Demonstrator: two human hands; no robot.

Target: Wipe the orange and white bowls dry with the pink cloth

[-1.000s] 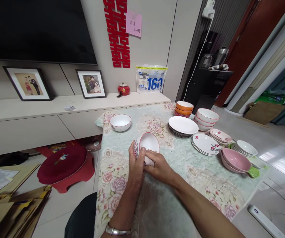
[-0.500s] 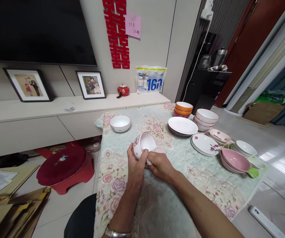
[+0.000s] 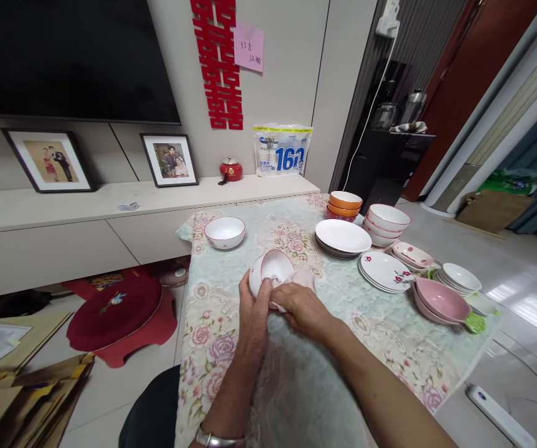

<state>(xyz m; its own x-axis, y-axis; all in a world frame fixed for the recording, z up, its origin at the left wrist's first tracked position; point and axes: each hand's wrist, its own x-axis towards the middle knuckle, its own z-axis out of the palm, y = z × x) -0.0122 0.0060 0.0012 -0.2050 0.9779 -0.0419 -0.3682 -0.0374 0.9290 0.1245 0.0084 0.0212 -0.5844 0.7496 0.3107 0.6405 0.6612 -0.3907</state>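
Observation:
A white bowl with a red rim [image 3: 275,262] is tilted on its side above the table, its opening turned up and to the right. My left hand [image 3: 255,305] grips it from the left, thumb over the near rim. Against the lower right of the rim, my right hand [image 3: 303,306] is closed on a pale pink cloth [image 3: 304,280], part of which spreads out beyond the knuckles. Farther back on the left, a second red-rimmed bowl [image 3: 224,234] stands upright on the floral tablecloth [image 3: 216,348].
White plates [image 3: 343,236], flowered plates [image 3: 384,272], orange bowls [image 3: 345,200], red-rimmed bowls [image 3: 388,219] and pink leaf-shaped dishes [image 3: 443,300] stand stacked at right. Behind is a cabinet [image 3: 165,199]; a red stool [image 3: 116,314] is left of the table.
The bowl has turned in my left hand, so its flower print no longer shows. My right hand has shifted slightly left with the cloth along the rim.

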